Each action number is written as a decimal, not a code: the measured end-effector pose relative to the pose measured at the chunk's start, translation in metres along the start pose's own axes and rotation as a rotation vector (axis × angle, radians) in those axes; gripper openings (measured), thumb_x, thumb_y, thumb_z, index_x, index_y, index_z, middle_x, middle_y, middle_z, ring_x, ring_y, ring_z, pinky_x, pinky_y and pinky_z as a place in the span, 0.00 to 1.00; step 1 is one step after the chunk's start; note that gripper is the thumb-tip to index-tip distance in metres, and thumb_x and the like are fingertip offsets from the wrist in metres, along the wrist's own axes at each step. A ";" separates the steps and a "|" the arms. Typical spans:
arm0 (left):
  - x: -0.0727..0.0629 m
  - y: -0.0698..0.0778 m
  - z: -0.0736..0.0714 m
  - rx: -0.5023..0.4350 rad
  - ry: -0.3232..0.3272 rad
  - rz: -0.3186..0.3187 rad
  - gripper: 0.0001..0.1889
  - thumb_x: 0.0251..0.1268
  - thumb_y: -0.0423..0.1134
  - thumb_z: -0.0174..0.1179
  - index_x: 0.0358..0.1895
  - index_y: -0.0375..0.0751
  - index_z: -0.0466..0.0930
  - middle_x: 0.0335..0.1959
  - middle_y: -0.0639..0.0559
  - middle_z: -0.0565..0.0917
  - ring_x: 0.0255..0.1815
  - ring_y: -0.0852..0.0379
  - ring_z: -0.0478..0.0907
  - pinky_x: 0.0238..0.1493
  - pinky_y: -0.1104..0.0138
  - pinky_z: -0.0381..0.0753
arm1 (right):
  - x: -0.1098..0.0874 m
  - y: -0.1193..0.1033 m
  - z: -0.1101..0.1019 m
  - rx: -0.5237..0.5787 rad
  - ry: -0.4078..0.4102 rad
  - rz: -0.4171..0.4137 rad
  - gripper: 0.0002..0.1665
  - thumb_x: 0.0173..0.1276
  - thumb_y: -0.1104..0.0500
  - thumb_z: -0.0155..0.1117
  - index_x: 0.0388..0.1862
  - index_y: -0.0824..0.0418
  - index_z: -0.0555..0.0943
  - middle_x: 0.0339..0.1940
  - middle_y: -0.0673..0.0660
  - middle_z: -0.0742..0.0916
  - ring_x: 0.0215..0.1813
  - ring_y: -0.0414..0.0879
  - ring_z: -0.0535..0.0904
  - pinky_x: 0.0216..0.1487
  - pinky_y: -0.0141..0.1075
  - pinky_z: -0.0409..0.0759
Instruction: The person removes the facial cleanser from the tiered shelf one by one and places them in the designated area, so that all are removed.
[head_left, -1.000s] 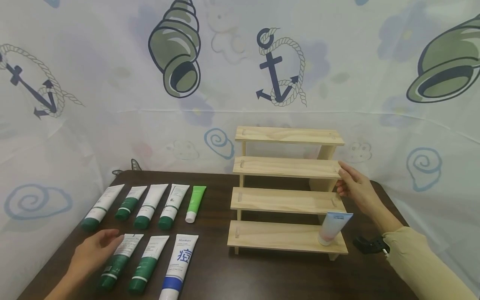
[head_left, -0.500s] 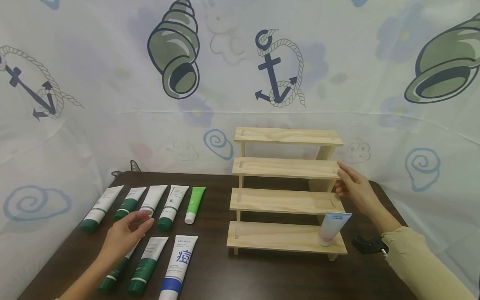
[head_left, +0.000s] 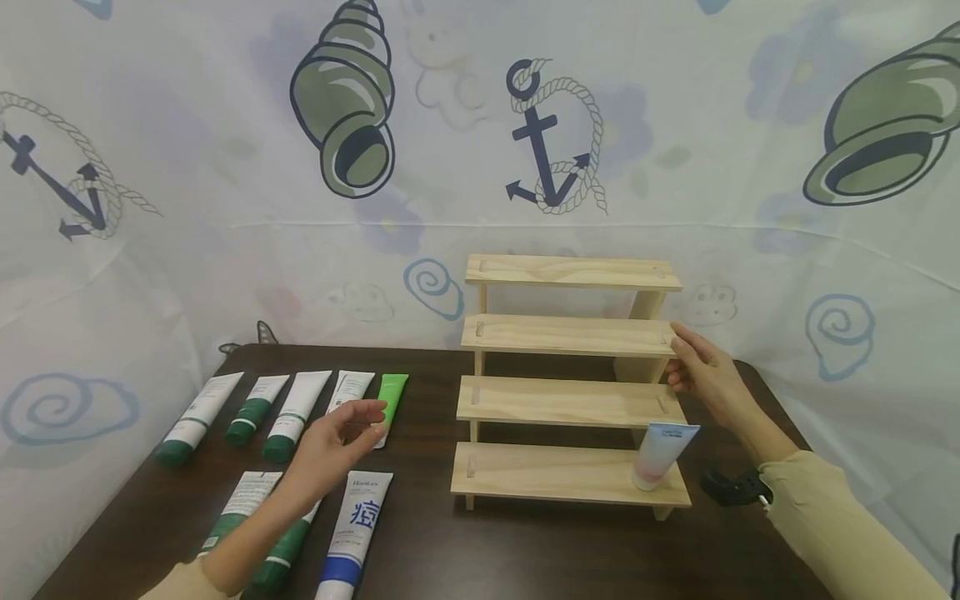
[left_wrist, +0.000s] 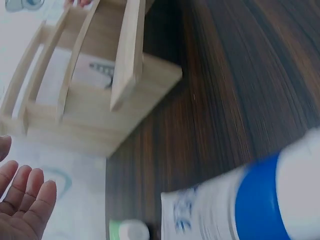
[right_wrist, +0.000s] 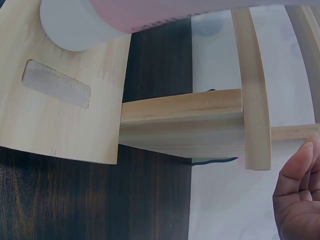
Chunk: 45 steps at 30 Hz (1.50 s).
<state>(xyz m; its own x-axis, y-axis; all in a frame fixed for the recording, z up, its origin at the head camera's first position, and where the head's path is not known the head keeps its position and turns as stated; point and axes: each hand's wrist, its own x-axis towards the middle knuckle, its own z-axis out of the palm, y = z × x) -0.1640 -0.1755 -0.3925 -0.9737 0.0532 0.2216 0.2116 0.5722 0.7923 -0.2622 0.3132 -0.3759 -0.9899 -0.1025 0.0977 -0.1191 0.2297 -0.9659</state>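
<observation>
My left hand (head_left: 333,446) hovers with relaxed, parted fingers over the tubes, nearest a small green tube (head_left: 393,390) that it partly covers; nothing lies in its grasp. In the left wrist view those fingers (left_wrist: 31,192) are apart from everything. A four-tier wooden display stand (head_left: 570,402) stands to the right. My right hand (head_left: 708,379) grips its right end at the second tier from the top, thumb on the board's edge, other fingers curled below. A pale blue and pink tube (head_left: 663,457) stands cap down, at the right of the lowest tier.
A white tube with a blue band (head_left: 358,525) lies in front of the left hand. Several white and green tubes (head_left: 298,408) lie in two rows at the left; the left forearm hides some. A patterned cloth (head_left: 450,125) hangs behind the dark wooden table (head_left: 540,550).
My left hand has moved right and a little away from me, from the front-left tube across to the green one. The right hand has kept its hold on the stand.
</observation>
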 end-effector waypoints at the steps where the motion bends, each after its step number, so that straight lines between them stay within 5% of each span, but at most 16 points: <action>1: 0.001 0.003 0.004 -0.021 -0.015 0.007 0.19 0.63 0.42 0.62 0.55 0.38 0.76 0.46 0.44 0.82 0.44 0.48 0.81 0.37 0.71 0.79 | 0.000 0.000 0.000 0.002 -0.002 -0.001 0.40 0.74 0.47 0.47 0.76 0.61 0.46 0.29 0.47 0.79 0.27 0.36 0.76 0.31 0.28 0.79; 17: 0.018 0.051 0.080 -0.230 -0.178 0.122 0.18 0.59 0.38 0.65 0.52 0.39 0.77 0.46 0.44 0.83 0.43 0.54 0.81 0.43 0.70 0.79 | 0.000 0.000 0.001 0.026 -0.004 -0.006 0.41 0.73 0.46 0.48 0.76 0.62 0.46 0.28 0.47 0.79 0.27 0.36 0.76 0.30 0.28 0.78; 24: 0.020 0.071 0.108 -0.315 -0.242 0.169 0.18 0.59 0.36 0.64 0.52 0.37 0.77 0.48 0.43 0.82 0.42 0.52 0.82 0.38 0.74 0.79 | 0.000 0.001 0.001 0.035 -0.005 -0.013 0.41 0.74 0.47 0.47 0.75 0.63 0.46 0.27 0.47 0.79 0.26 0.36 0.77 0.29 0.28 0.78; 35: 0.021 0.086 0.147 -0.387 -0.344 0.184 0.18 0.61 0.38 0.63 0.54 0.41 0.76 0.52 0.44 0.80 0.46 0.54 0.81 0.42 0.74 0.80 | 0.001 0.003 -0.001 0.020 -0.004 -0.009 0.40 0.74 0.47 0.47 0.76 0.61 0.46 0.28 0.47 0.79 0.27 0.36 0.76 0.30 0.28 0.78; 45: 0.020 0.097 0.179 -0.448 -0.374 0.188 0.18 0.59 0.37 0.64 0.53 0.43 0.76 0.52 0.49 0.81 0.48 0.56 0.80 0.42 0.75 0.79 | 0.001 0.003 0.000 0.028 0.004 -0.002 0.41 0.73 0.46 0.48 0.76 0.61 0.47 0.27 0.46 0.79 0.26 0.36 0.76 0.29 0.28 0.78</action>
<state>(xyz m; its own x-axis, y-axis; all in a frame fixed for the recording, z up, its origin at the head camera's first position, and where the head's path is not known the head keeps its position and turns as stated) -0.1783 0.0280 -0.4129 -0.8629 0.4498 0.2304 0.3182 0.1295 0.9391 -0.2634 0.3136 -0.3783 -0.9900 -0.0994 0.1005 -0.1191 0.2028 -0.9720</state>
